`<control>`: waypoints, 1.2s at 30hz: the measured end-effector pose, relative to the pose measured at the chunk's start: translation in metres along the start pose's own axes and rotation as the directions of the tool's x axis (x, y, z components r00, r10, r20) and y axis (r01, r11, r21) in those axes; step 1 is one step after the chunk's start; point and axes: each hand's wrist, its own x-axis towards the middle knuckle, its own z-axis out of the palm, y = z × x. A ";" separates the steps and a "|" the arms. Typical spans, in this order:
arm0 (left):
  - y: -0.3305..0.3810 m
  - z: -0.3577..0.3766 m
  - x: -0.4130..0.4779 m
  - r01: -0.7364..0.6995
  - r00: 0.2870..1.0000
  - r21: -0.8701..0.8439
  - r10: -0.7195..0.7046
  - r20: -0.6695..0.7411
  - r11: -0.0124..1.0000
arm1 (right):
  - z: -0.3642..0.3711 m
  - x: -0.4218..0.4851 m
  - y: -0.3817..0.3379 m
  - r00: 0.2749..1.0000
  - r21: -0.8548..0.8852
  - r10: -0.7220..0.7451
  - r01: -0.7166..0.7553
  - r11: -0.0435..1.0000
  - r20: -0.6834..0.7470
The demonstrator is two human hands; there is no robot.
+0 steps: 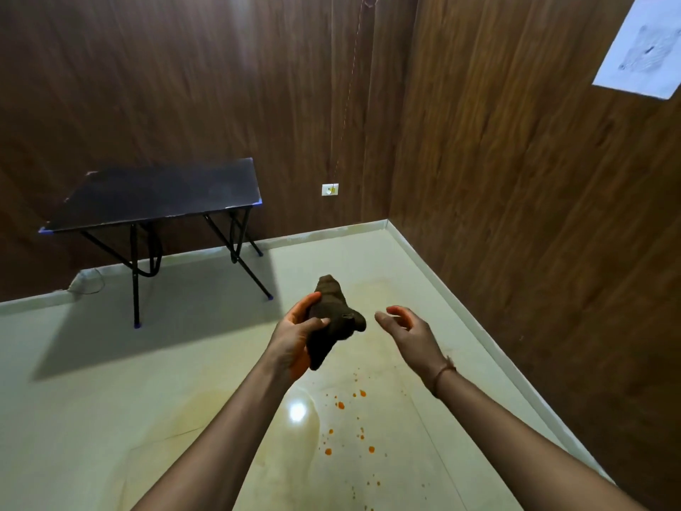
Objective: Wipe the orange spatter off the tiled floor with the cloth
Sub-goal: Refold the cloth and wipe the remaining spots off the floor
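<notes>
Brown crumpled cloth (pixel 333 319), held above the tiled floor (pixel 110 418) in the left hand (pixel 294 337): thumb and curled fingers grip its middle, and the palm hides part of its near side, while both ends stick out free. The right hand (pixel 409 331), just beside the cloth but not touching it, is released, its fingers loosely bent and grasping nothing; a thin band (pixel 440 378) circles its wrist. Both forearms are cut off by the lower frame edge. The orange spatter (pixel 350 418) lies on the floor below and between the forearms as scattered drops. The smallest drops, toward the lower edge, are hard to make out, and the pale yellowish film around them has no clear boundary. A sheet of paper (pixel 641 46) on the right wall is cropped by the frame corner, and its grey print is too blurred to read. Any marking on the white socket (pixel 329 189) on the back wall is too small to tell. The spatter sits near the skirting (pixel 460 311) of the right wall. Open floor extends leftward to the dark folding table (pixel 154 195), which stands well apart by the back wall.
</notes>
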 end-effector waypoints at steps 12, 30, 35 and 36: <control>-0.029 0.000 0.012 0.013 0.984 0.566 -0.111 0.139 0.824 | -0.013 0.008 0.031 0.942 0.400 0.226 -0.312 0.862 0.248; -0.249 0.028 0.096 -0.018 0.966 0.999 -0.258 0.029 0.044 | -0.066 0.060 0.225 0.756 -0.734 0.368 0.212 0.645 0.542; -0.403 -0.039 0.176 -0.045 0.935 0.999 -0.350 0.053 0.031 | -0.041 0.096 0.410 0.758 -0.763 0.361 0.266 0.590 0.543; -0.432 -0.052 0.188 -0.043 0.931 0.999 -0.362 0.046 0.018 | -0.034 0.100 0.443 0.743 -0.774 0.374 0.299 0.558 0.556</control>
